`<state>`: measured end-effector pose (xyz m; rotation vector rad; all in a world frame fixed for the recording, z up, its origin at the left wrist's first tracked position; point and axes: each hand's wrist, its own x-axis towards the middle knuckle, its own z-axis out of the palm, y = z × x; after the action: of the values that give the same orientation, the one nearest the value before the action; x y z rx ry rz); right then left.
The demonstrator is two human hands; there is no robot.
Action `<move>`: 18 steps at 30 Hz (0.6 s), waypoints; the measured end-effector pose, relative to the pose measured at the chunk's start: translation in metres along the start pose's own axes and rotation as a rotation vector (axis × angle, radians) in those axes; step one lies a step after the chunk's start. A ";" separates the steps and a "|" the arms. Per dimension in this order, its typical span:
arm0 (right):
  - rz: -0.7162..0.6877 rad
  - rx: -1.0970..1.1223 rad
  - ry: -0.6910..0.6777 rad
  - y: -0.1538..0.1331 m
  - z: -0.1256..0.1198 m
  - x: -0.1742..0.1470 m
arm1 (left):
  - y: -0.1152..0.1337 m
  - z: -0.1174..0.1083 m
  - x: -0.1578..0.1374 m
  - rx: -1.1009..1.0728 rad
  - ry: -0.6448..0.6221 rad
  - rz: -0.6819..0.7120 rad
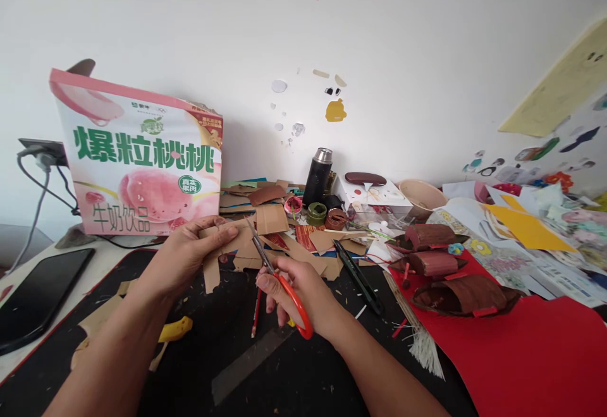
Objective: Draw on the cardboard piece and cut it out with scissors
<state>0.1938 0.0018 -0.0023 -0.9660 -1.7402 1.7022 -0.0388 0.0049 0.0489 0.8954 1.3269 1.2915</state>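
Pinching cardboard (243, 239) in left fingers (224, 236), scissors (262, 251) in right fingers (271, 287); boats (474, 294) right of the scissors look finished, the cardboard unfinished.

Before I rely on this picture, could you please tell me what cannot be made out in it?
All in the head view:
- Cardboard piece: partly covered by the left hand.
- Scissors: part of the handles hidden by the right hand.
- Yellow object: one end behind the left forearm.
- Red sheet: cut off by the right and bottom edges.
- Box: its finest print is too small to read.
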 end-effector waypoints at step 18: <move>-0.014 -0.015 0.037 0.001 0.002 0.000 | -0.006 -0.003 0.003 -0.034 -0.015 0.005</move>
<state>0.1923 0.0000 -0.0032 -0.9837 -1.7340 1.6552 -0.0416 0.0061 0.0417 0.8841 1.2879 1.3050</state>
